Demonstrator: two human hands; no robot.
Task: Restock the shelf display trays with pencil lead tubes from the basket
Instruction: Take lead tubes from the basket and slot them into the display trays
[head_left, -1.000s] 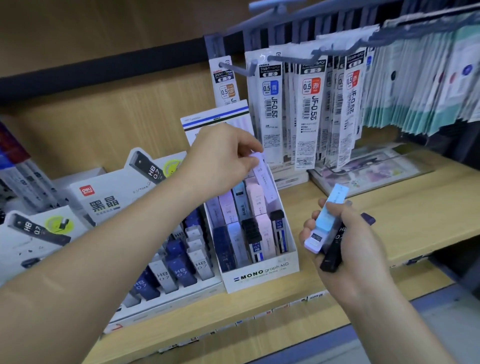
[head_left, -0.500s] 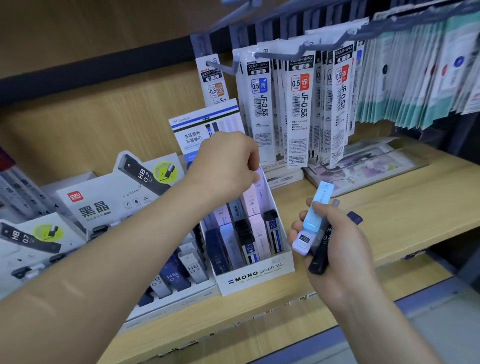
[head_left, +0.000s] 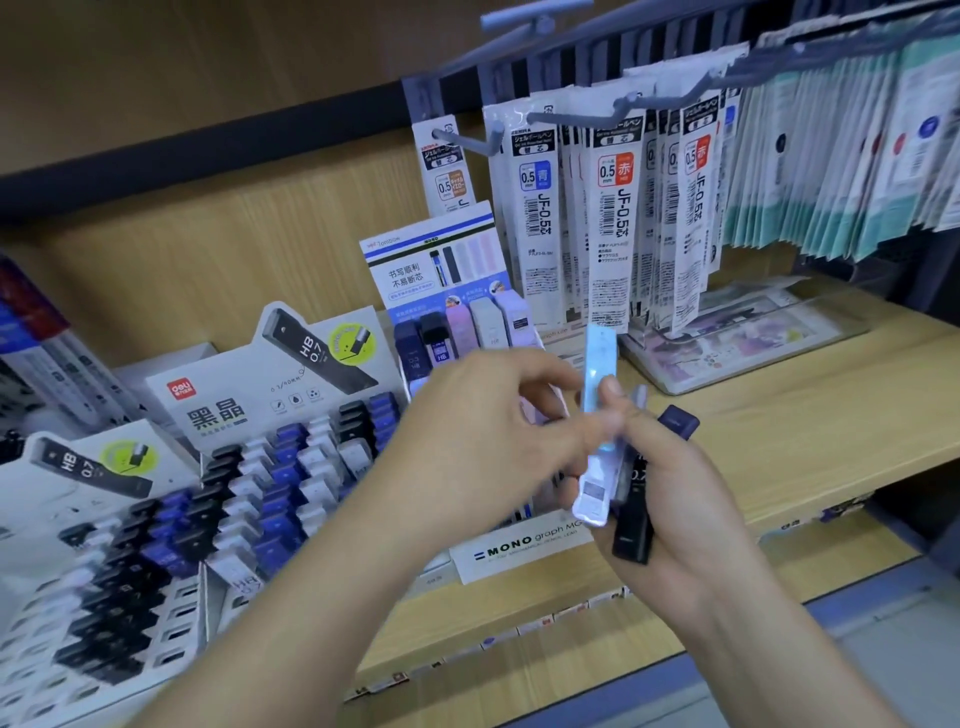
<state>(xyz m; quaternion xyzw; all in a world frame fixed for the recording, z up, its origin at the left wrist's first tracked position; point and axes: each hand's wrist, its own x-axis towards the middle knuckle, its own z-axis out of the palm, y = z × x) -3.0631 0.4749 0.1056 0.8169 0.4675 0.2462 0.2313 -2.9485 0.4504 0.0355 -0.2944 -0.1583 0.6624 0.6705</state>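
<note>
Head view: left hand (head_left: 488, 441) pinches pale blue tube (head_left: 600, 374); right hand (head_left: 691, 499) grips dark tubes (head_left: 631, 525); I'd pull straight toward twelve o'clock.

Two hands (head_left: 483, 441) (head_left: 675, 499); three display trays (head_left: 179, 613) (head_left: 218, 410) (head_left: 519, 551); at least three tubes (head_left: 597, 364) (head_left: 631, 530) (head_left: 678, 421) held.

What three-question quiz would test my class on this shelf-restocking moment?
1. True or false: the right hand holds just one tube.
2. The white tray below the right hand reads: A MONO, B Pilot, C Pentel.
3. Fill in: the tube reaching highest in the right hand is light ____.
Key: 1 false, it holds a blue tube and a black tube at least; 2 A; 3 blue.
</note>
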